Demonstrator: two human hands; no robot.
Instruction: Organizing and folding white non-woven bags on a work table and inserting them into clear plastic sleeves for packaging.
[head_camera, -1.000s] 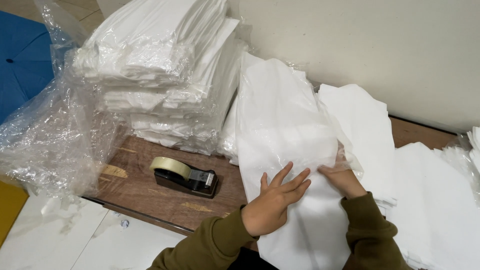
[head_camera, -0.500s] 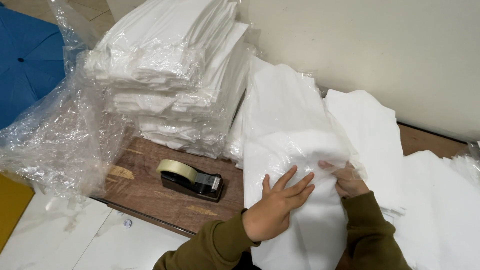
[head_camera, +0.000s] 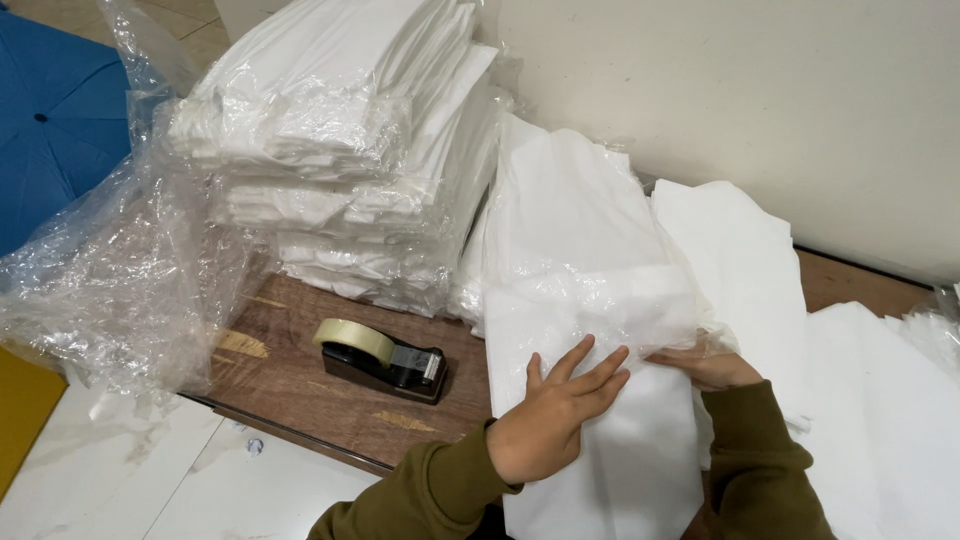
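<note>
Both hands, left (head_camera: 548, 418) and right (head_camera: 706, 368), press flat on the white bagged cloth (head_camera: 590, 300).

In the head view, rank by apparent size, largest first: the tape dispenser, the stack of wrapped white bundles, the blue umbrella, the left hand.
1. Stack of wrapped white bundles
2. Blue umbrella, though the frame cuts it off
3. Tape dispenser and left hand look alike; the hand sits nearer the camera, so unranked.

Looks like a small packing workroom. Tall stack of bagged white cloth (head_camera: 340, 150) on a wooden table (head_camera: 300, 380), with a tape dispenser (head_camera: 380, 360) and loose plastic wrap (head_camera: 110, 280).
</note>
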